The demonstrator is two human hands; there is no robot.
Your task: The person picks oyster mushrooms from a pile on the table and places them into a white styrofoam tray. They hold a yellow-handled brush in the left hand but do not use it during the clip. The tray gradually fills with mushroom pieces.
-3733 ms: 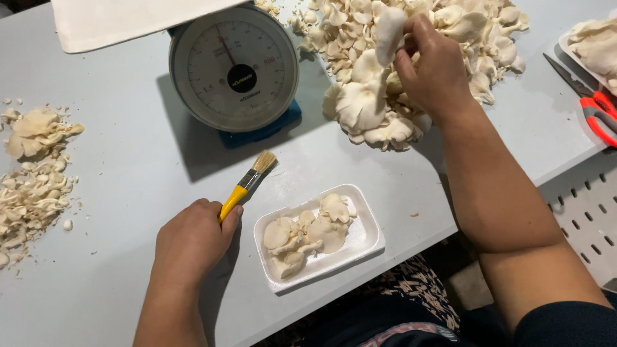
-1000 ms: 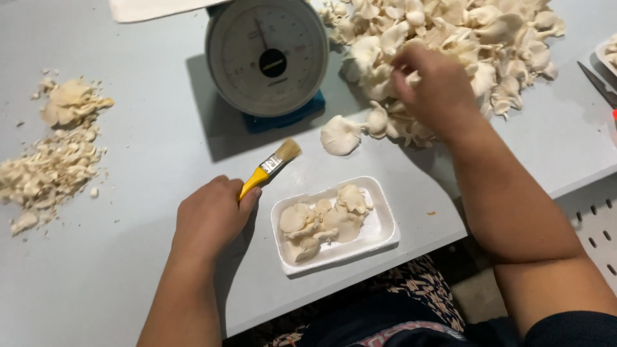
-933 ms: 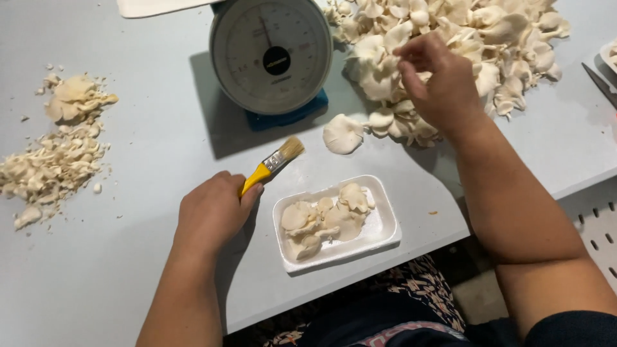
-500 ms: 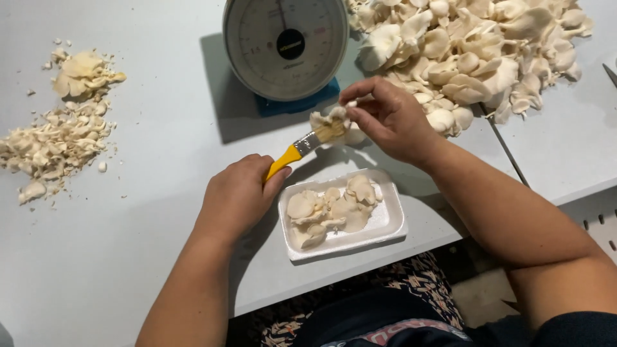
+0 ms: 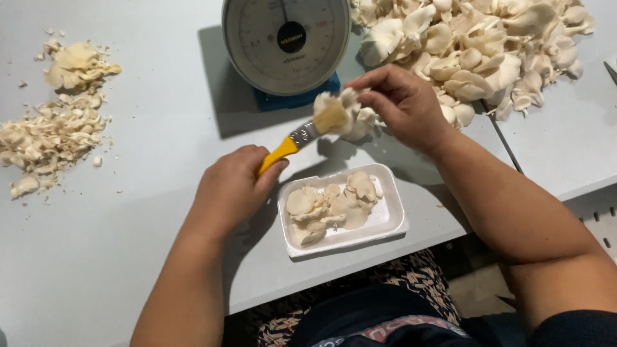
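A pale mushroom (image 5: 350, 115) is pinched in the right hand (image 5: 405, 106), raised just in front of the scale (image 5: 286, 42). The left hand (image 5: 231, 189), fisted, grips a yellow-handled brush (image 5: 305, 133), bristles touching the mushroom. A white tray (image 5: 385, 222) lies below them on the surface (image 5: 128, 212).

The scale (image 5: 286, 48) loses its top to the upper edge, and so does the mushroom heap (image 5: 482, 45). The brush (image 5: 308, 132) handle vanishes inside the left hand (image 5: 234, 189). Dial markings are too small to read.

Grey table (image 5: 128, 212) with scale (image 5: 286, 42), tray (image 5: 392, 222), mushrooms (image 5: 488, 45)
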